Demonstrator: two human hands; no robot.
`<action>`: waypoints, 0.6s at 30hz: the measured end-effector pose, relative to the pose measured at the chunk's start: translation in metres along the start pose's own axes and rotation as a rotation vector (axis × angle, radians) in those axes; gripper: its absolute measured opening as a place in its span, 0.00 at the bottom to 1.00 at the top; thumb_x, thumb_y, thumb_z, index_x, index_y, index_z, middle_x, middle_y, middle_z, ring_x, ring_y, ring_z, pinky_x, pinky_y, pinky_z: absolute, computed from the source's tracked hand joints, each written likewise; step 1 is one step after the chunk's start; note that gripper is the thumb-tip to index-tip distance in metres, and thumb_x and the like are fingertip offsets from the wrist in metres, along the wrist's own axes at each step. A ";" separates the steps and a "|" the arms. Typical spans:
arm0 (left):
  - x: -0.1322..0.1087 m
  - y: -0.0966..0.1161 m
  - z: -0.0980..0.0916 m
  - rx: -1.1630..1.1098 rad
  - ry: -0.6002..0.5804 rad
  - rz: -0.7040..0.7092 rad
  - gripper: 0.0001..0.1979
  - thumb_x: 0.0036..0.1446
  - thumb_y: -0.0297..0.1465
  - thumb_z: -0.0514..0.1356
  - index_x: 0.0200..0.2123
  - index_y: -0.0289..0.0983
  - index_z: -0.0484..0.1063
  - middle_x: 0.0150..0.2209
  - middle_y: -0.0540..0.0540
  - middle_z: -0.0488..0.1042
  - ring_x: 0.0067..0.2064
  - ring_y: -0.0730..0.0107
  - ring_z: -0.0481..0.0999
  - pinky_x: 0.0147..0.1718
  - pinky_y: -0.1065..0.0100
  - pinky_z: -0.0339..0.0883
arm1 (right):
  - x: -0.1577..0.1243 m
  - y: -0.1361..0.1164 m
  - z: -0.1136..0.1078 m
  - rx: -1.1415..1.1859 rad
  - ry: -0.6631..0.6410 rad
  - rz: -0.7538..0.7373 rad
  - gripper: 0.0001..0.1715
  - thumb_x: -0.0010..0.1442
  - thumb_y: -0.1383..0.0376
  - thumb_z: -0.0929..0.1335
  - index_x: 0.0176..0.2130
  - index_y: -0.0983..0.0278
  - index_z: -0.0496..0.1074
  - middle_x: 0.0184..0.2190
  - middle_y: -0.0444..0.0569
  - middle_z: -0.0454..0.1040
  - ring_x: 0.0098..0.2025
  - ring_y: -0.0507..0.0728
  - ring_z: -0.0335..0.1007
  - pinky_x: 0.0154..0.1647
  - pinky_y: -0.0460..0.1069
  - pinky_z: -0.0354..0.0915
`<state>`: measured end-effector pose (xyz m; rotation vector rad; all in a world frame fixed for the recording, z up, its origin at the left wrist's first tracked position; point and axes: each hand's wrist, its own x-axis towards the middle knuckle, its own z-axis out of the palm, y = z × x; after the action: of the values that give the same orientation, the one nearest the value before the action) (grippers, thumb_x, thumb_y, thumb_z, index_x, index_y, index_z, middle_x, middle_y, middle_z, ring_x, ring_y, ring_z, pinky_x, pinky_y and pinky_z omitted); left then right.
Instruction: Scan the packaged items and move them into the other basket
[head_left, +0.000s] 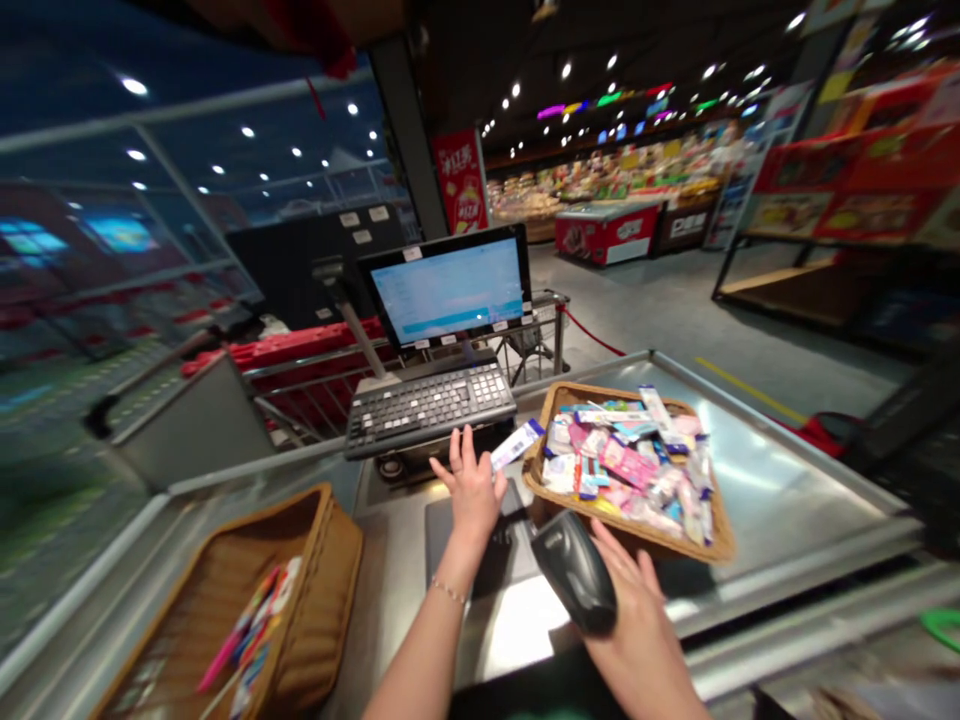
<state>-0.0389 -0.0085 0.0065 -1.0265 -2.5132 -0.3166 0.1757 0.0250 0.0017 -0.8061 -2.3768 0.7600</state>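
My left hand (pixel 474 492) pinches a slim white-and-purple packet (pixel 517 444) between thumb and forefinger, the other fingers spread. It hovers just in front of the keyboard, above a dark flat pad (pixel 441 535) on the metal counter. My right hand (pixel 634 615) is wrapped round a black handheld barcode scanner (pixel 574 572), its head pointing toward the left hand. Beyond the scanner, a wicker basket (pixel 553 400) is heaped with small packets in pink, white and blue. What is printed on the held packet is too small to read.
A second wicker basket (pixel 341 560) with a few colourful slim packages stands at the left. Behind my left hand are a black keyboard (pixel 431 405) and a lit monitor (pixel 454 285). The metal counter (pixel 795 490) extends to the right, with a raised rim. Shop shelves stand farther back.
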 end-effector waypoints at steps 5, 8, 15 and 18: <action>-0.002 -0.009 -0.002 0.015 -0.003 -0.037 0.09 0.56 0.33 0.58 0.38 0.39 0.75 0.68 0.37 0.52 0.70 0.45 0.46 0.60 0.29 0.38 | 0.000 -0.001 0.005 0.008 -0.032 -0.028 0.32 0.50 0.71 0.60 0.55 0.60 0.68 0.55 0.55 0.73 0.65 0.66 0.57 0.62 0.75 0.47; -0.005 -0.016 -0.002 0.032 0.006 -0.055 0.09 0.56 0.34 0.58 0.38 0.39 0.75 0.68 0.37 0.52 0.70 0.45 0.46 0.60 0.30 0.39 | 0.000 -0.001 0.008 0.006 -0.058 -0.045 0.33 0.49 0.72 0.61 0.54 0.61 0.68 0.55 0.56 0.72 0.66 0.66 0.56 0.62 0.75 0.47; -0.009 -0.030 -0.003 0.030 0.048 -0.103 0.08 0.54 0.32 0.59 0.37 0.38 0.76 0.68 0.37 0.54 0.69 0.43 0.48 0.60 0.28 0.38 | 0.003 -0.006 0.014 0.002 -0.102 -0.082 0.32 0.49 0.71 0.61 0.54 0.61 0.69 0.55 0.56 0.72 0.66 0.67 0.56 0.62 0.75 0.46; -0.011 -0.037 -0.003 0.025 0.083 -0.112 0.08 0.54 0.31 0.60 0.37 0.37 0.76 0.67 0.35 0.55 0.69 0.42 0.49 0.59 0.27 0.39 | 0.004 -0.011 0.017 -0.002 -0.121 -0.091 0.33 0.49 0.71 0.61 0.55 0.61 0.68 0.56 0.56 0.72 0.66 0.67 0.56 0.62 0.74 0.47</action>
<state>-0.0568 -0.0423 0.0025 -0.8472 -2.4985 -0.3525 0.1583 0.0151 -0.0020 -0.6648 -2.5028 0.7889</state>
